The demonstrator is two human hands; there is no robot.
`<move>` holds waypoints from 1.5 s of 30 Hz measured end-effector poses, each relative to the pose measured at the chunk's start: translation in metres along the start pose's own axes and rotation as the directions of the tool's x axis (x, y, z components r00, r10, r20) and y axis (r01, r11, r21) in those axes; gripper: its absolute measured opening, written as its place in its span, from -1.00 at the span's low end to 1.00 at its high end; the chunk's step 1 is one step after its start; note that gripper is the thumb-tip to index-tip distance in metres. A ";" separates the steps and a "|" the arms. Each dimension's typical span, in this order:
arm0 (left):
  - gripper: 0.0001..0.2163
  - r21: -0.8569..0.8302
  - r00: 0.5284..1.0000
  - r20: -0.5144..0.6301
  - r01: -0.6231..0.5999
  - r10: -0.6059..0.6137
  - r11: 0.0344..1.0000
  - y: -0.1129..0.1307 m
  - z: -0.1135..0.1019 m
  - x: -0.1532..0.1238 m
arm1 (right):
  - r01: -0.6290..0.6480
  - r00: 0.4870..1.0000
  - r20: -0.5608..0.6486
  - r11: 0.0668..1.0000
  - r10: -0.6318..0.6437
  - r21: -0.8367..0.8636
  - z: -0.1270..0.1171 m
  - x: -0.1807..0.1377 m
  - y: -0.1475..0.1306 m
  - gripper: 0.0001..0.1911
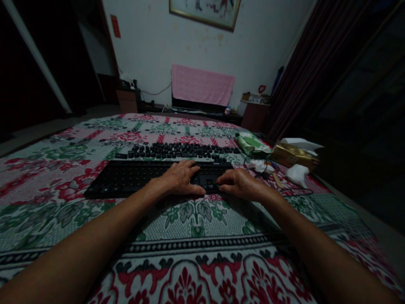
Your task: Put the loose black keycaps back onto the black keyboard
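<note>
A black keyboard base lies on a flowered bed cover. Beyond it runs a row of loose black keycaps. My left hand rests on the right part of the keyboard, fingers stretched over it and the thumb along its front edge. My right hand sits at the keyboard's right end, fingers curled down onto it. What the right fingertips press or hold is hidden in the dim light.
To the right lie a green packet, a tissue box, crumpled tissues and small tools. A pink cloth covers a screen at the far wall. A dark curtain hangs on the right.
</note>
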State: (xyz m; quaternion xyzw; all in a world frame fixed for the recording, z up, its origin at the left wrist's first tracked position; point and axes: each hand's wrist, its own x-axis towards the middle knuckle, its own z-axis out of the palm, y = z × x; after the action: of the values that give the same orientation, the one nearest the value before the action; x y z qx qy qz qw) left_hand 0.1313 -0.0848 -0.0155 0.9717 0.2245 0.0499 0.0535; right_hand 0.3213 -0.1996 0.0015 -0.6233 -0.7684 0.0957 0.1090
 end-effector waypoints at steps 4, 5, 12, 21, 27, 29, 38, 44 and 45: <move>-0.22 -0.003 1.000 0.001 0.000 0.000 1.000 0.000 0.000 0.000 | 0.001 1.000 -0.023 0.999 0.000 0.042 0.000 -0.001 0.000 -0.76; -0.22 -0.005 1.000 0.002 0.002 -0.002 1.000 0.000 0.000 0.000 | -0.016 1.000 -0.018 0.997 0.017 0.076 -0.001 -0.002 0.000 -0.76; -0.21 -0.007 1.000 -0.001 0.008 -0.008 1.000 0.001 -0.001 -0.001 | -0.065 0.998 0.017 0.978 0.063 0.197 -0.002 -0.003 0.003 -0.76; -0.23 0.006 1.000 -0.020 -0.015 0.015 1.000 0.000 0.001 -0.001 | 0.010 0.999 -0.030 1.000 -0.011 -0.011 0.000 -0.001 -0.003 -0.76; -0.22 0.019 1.000 -0.021 -0.016 0.016 1.000 0.000 0.000 -0.001 | 0.008 0.999 -0.039 0.993 -0.012 -0.114 0.001 -0.001 -0.008 -0.75; -0.22 0.024 1.000 -0.022 -0.021 0.022 0.999 0.000 0.000 0.000 | 0.001 0.999 -0.039 0.990 -0.006 -0.143 0.002 0.000 -0.010 -0.77; -0.22 0.036 0.999 -0.033 -0.018 0.019 0.999 -0.001 0.003 0.000 | 0.008 1.000 -0.027 0.987 -0.012 -0.158 0.000 0.004 -0.012 -0.80; -0.24 0.036 1.000 -0.020 -0.007 0.008 0.999 0.001 0.001 0.001 | 0.009 0.999 -0.035 0.998 -0.011 -0.057 -0.002 0.004 -0.009 -0.79; -0.23 0.035 1.000 -0.021 -0.007 0.008 0.999 0.001 0.001 0.001 | -0.009 0.999 -0.038 0.999 0.008 -0.039 -0.001 0.004 -0.008 -0.80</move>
State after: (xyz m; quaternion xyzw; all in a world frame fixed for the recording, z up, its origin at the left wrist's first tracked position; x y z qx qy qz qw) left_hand 0.1322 -0.0851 -0.0166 0.9728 0.2223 0.0564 0.0337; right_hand 0.3132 -0.1974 0.0051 -0.6302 -0.7653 0.0693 0.1110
